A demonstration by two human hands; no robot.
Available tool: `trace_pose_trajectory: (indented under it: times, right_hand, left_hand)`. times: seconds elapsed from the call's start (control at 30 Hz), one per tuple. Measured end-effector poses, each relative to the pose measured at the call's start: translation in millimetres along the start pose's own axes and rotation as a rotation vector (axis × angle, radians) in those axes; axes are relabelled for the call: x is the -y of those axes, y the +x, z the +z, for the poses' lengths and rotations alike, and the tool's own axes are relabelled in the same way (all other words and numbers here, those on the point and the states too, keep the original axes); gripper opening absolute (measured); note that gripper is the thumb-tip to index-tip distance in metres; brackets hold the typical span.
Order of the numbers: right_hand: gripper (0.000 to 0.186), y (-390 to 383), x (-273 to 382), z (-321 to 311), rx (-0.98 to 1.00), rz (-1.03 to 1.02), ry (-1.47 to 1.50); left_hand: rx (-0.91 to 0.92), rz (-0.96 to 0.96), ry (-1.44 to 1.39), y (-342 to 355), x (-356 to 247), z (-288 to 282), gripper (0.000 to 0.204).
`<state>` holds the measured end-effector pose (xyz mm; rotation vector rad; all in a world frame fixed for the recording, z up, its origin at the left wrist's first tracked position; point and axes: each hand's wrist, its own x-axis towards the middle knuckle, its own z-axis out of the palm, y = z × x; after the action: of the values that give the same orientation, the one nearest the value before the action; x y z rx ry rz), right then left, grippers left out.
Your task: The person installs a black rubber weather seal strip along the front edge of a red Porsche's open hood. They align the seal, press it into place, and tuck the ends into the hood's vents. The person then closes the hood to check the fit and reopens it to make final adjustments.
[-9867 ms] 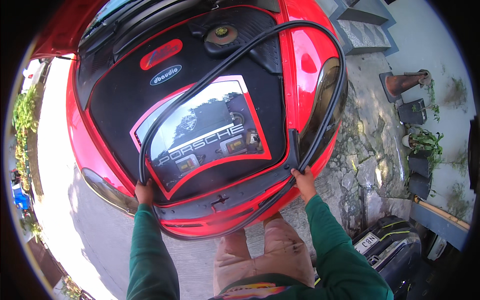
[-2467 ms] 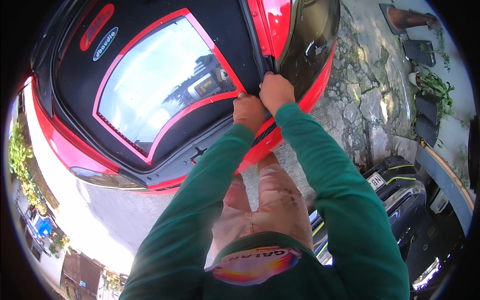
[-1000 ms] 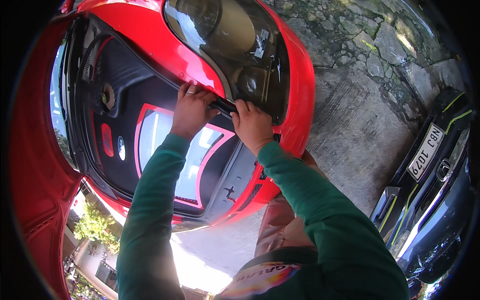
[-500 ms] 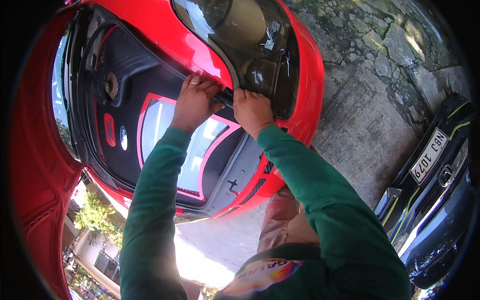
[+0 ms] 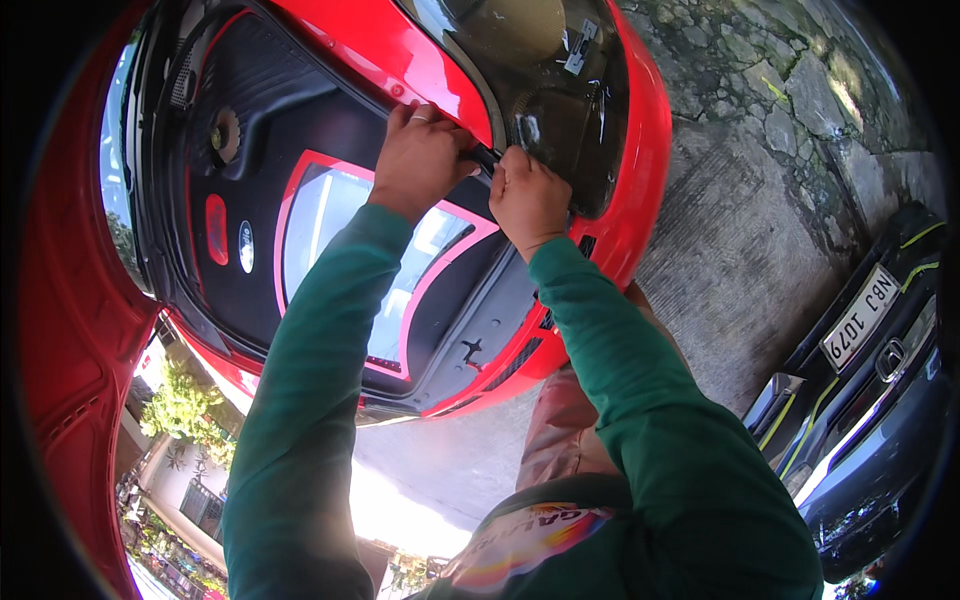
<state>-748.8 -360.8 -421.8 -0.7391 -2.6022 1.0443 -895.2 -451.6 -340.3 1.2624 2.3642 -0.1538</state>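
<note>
The black rubber strip (image 5: pixel 486 158) lies at the inner edge of the red fender (image 5: pixel 405 65), beside the headlight (image 5: pixel 560 125). Its exposed section runs between the two hands. The right grip (image 5: pixel 532 200) is closed on it. The left grip (image 5: pixel 422 160) rests on the edge, fingers bent; whether it clasps the strip cannot be determined.

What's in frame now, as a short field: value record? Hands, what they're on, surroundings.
Left hand: fingers over the compartment edge, by the black strip; grip partly hidden
Right hand: pinching the black strip
Next to right hand: smoked headlight
Vehicle: red car, hood open
Compartment: black cover with red-framed window
Lower right: dark vehicle
Ground: concrete
</note>
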Motion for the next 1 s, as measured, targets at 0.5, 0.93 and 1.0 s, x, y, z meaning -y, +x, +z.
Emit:
trace_pose_trajectory:
  times: [0.5, 0.93, 1.0]
  right_hand:
    - [0.016, 3, 34, -13, 0.498, 0.099, -0.287]
    - [0.025, 39, 65, 6, 0.625, -0.066, -0.323]
    - [0.022, 38, 60, 14, 0.619, -0.045, -0.368]
  left_hand:
    - [-0.264, -0.321, 0.006, 3, -7, 4, 0.074]
    - [-0.176, -0.866, -1.016, -13, 40, 36, 0.040]
    - [-0.155, -0.900, -0.954, -1, 29, 27, 0.031]
